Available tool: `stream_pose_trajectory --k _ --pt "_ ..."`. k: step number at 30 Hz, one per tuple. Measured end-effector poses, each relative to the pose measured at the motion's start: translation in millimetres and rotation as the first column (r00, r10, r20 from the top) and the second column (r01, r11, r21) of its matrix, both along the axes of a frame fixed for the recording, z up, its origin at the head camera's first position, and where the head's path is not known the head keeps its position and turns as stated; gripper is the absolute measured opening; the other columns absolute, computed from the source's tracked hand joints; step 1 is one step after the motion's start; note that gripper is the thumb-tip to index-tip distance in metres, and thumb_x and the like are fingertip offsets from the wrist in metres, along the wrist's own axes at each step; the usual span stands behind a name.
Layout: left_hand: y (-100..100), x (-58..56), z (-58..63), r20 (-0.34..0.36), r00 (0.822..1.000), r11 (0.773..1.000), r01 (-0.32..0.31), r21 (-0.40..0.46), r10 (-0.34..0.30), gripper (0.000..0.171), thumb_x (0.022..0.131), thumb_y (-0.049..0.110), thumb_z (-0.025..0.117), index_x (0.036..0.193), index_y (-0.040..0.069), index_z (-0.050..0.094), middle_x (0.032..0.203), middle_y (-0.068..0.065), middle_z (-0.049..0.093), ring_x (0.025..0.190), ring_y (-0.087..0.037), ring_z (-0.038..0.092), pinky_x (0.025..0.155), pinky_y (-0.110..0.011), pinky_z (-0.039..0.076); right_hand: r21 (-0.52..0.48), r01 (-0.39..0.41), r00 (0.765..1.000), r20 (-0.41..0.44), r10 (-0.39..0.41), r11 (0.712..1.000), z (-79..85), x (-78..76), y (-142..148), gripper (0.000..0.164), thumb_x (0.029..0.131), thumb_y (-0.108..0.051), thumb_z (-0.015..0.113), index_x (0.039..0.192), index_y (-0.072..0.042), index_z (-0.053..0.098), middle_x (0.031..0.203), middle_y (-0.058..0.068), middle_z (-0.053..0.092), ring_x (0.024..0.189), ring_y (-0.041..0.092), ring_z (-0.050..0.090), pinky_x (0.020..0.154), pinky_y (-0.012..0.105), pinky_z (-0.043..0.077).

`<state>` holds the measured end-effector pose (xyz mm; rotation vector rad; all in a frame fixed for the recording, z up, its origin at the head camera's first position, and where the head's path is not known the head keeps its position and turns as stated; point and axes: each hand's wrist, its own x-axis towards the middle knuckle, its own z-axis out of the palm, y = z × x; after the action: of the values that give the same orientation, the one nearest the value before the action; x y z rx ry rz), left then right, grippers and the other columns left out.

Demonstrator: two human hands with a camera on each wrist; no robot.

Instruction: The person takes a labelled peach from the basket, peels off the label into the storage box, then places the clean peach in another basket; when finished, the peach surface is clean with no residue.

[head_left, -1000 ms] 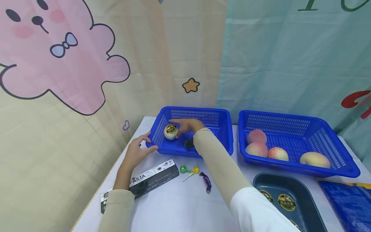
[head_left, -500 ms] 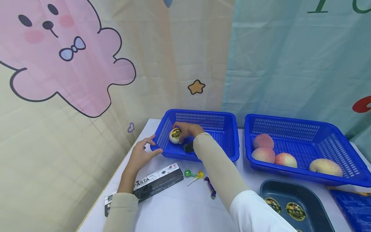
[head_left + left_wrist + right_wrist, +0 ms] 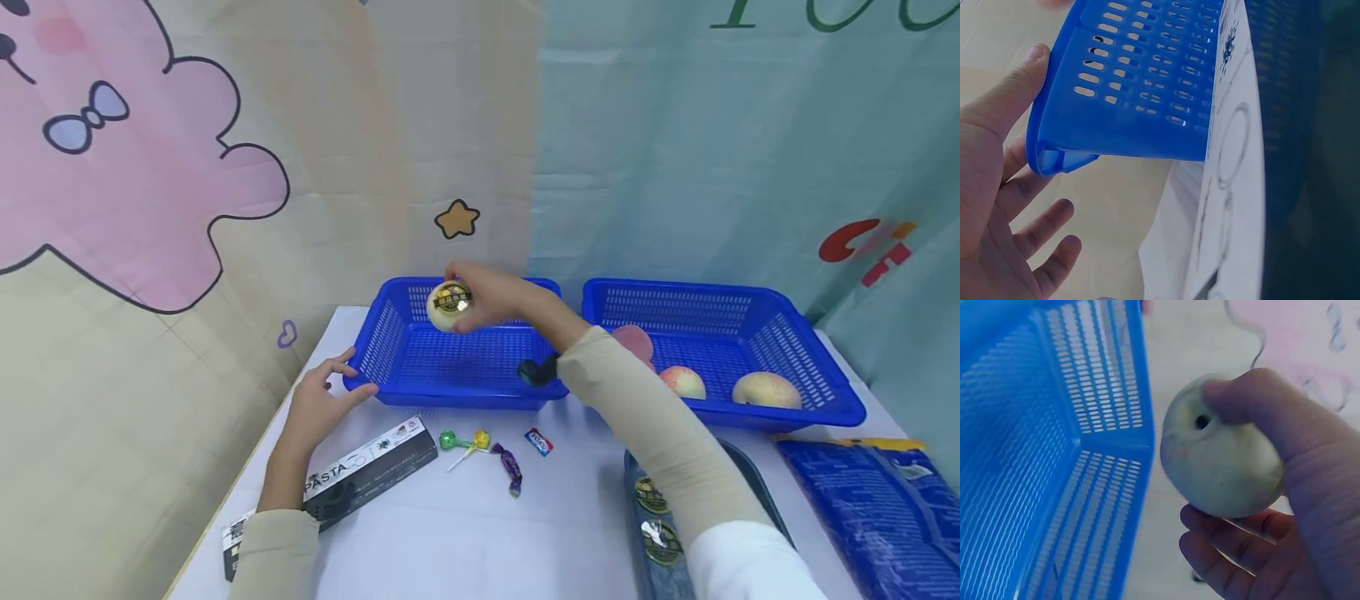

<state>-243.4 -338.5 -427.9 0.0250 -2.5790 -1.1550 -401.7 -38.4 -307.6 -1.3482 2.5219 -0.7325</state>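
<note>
My right hand (image 3: 491, 296) grips a pale, round peach (image 3: 447, 307) above the left blue basket (image 3: 450, 398). A black-and-gold sticker marks the peach in the head view; in the right wrist view its other side shows a small dark hole, with the thumb over the top and fingers beneath. My left hand (image 3: 318, 400) holds the basket's near left corner, thumb and index finger on either side of the rim in the left wrist view, the other fingers loosely bent below. The inside of this basket shows bare mesh.
A second blue basket (image 3: 843, 412) holds several fruits. Nearer stand a black-and-white pasta box (image 3: 375, 467), two lollipops (image 3: 465, 442), a purple-wrapped candy (image 3: 508, 468), a small red-blue packet (image 3: 538, 442), a dark tray (image 3: 641, 575) partly behind the right sleeve, and a blue bag (image 3: 885, 508).
My right hand has taken hold of the peach and lifted it from the basket floor to above the back rim. The left hand stays at the corner. The head view has shifted.
</note>
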Motion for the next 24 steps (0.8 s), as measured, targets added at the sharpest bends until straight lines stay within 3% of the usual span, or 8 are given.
stream_pose_trajectory --k 2,4,9,12,15,19,22,24 --pt "-7 3.8 0.9 -0.005 1.000 1.000 -0.019 -0.008 0.019 0.046 0.084 0.039 0.084 0.106 0.005 0.063 0.151 -0.007 0.050 0.141 -0.042 0.037 0.102 -0.063 0.040 -0.013 -0.003 0.999 -0.032 0.002 1.000 0.8 23.4 25 0.071 0.076 -0.029 0.088 0.132 -0.011 0.047 0.114 0.000 0.059 0.100 0.017 0.060 0.082 0.031 0.053" --pt "-14 7.7 2.0 -0.011 0.999 0.999 -0.038 -0.017 0.038 0.045 0.085 0.038 0.084 0.107 0.005 0.062 0.151 -0.008 0.050 0.141 -0.043 0.037 0.102 -0.064 0.040 -0.013 0.003 0.998 -0.067 -0.004 1.000 -8.7 48.6 53 0.069 0.075 -0.034 0.088 0.130 -0.015 0.050 0.111 -0.004 0.060 0.096 0.013 0.060 0.079 0.029 0.053" --pt "-24 11.1 3.8 -0.009 0.999 0.999 -0.035 -0.021 0.035 0.046 0.087 0.036 0.082 0.109 0.003 0.059 0.152 -0.011 0.047 0.142 -0.043 0.036 0.103 -0.065 0.039 0.027 0.045 0.993 -0.111 -0.042 0.999 -53.3 104.4 117 0.063 0.071 -0.043 0.089 0.119 -0.021 0.055 0.099 -0.015 0.059 0.084 0.004 0.058 0.073 0.025 0.052" --pt "-24 10.8 6.8 0.003 1.000 1.000 -0.006 -0.016 0.006 0.056 0.088 0.035 0.081 0.121 -0.001 0.055 0.152 -0.017 0.046 0.141 -0.045 0.036 0.104 -0.068 0.036 0.066 0.084 0.988 -0.132 -0.075 0.994 -80.2 130.0 142 0.061 0.068 -0.047 0.088 0.113 -0.022 0.057 0.093 -0.018 0.057 0.078 0.002 0.056 0.069 0.025 0.051" --pt "-22 10.9 12.0 0.004 1.000 0.999 0.017 -0.040 -0.017 0.071 0.089 0.032 0.081 0.138 -0.004 0.045 0.150 -0.027 0.044 0.139 -0.049 0.035 0.105 -0.071 0.031 0.107 0.113 0.982 -0.166 -0.094 0.988 -100.2 145.8 153 0.059 0.066 -0.056 0.086 0.108 -0.024 0.059 0.087 -0.021 0.055 0.075 0.001 0.053 0.071 0.031 0.050" --pt "-8 12.5 20.7 -0.060 0.996 0.982 0.057 -0.178 -0.068 0.072 0.089 0.026 0.079 0.143 -0.005 0.042 0.147 -0.033 0.041 0.137 -0.055 0.030 0.108 -0.073 0.021 0.157 0.138 0.977 -0.183 -0.108 0.978 -116.5 155.3 153 0.061 0.066 -0.061 0.084 0.107 -0.023 0.060 0.087 -0.021 0.056 0.080 0.003 0.054 0.095 0.050 0.046" --pt "22 16.1 31.4 -0.138 0.977 0.955 0.118 -0.274 -0.161 0.061 0.087 0.020 0.081 0.136 -0.002 0.052 0.148 -0.030 0.040 0.138 -0.054 0.027 0.108 -0.073 0.018 0.193 0.170 0.974 -0.181 -0.135 0.966 -120.3 157.2 151 0.064 0.066 -0.063 0.083 0.110 -0.021 0.062 0.089 -0.019 0.059 0.086 0.007 0.057 0.109 0.062 0.033" --pt "51 20.7 39.9 -0.153 0.952 0.930 0.211 -0.302 -0.266 0.055 0.085 0.017 0.083 0.132 0.003 0.057 0.150 -0.024 0.042 0.140 -0.049 0.028 0.108 -0.072 0.019 0.212 0.192 0.973 -0.166 -0.158 0.958 -119.0 158.0 149 0.067 0.067 -0.063 0.083 0.113 -0.019 0.062 0.091 -0.017 0.062 0.090 0.010 0.059 0.113 0.065 0.026"
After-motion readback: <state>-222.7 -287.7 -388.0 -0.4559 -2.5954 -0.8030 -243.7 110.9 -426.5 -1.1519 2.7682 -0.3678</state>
